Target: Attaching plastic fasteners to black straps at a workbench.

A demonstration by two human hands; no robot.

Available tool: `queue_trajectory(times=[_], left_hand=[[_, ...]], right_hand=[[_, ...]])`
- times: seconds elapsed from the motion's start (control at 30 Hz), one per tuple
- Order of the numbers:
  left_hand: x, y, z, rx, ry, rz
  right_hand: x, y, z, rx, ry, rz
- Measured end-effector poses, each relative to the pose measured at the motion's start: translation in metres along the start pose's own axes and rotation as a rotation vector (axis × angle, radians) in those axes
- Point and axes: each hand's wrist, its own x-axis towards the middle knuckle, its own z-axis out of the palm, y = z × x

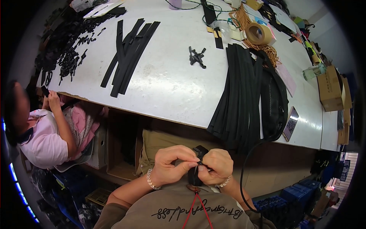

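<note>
In front of my chest, both hands work on a black strip that is bunched between them. My left hand pinches at its near edge with thumb and forefinger, around a tiny dark part too small to make out. Curled fingers of my right hand grip the strip from the other side, fingertips almost touching those of the left. A length of the black material hangs below the hands. On the table ahead lies a small pile of black zipper pulls. Many long black strips drape over the table's edge to the right.
The white table spans the view ahead. More black strips and a heap of small black parts lie left. A black bag, phone, tape roll and cardboard box are right. A co-worker sits left.
</note>
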Motion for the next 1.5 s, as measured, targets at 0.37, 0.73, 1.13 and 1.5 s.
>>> queue_trajectory(times=[0.37,0.73,1.13,1.5], left_hand=[[0.004,0.013,-0.009,0.072,-0.005,-0.092],[-0.001,0.01,-0.005,0.165,0.046,-0.001],[-0.005,-0.005,0.005,0.03,0.165,-0.028],[0.007,-0.005,0.007,0.022,0.161,-0.091]], right_hand=[[0.008,-0.01,-0.004,-0.127,-0.011,0.102],[0.0,-0.013,-0.002,0.111,0.016,0.294],[-0.003,-0.009,0.0,0.182,0.009,0.4],[-0.006,-0.013,0.008,0.188,0.167,0.652]])
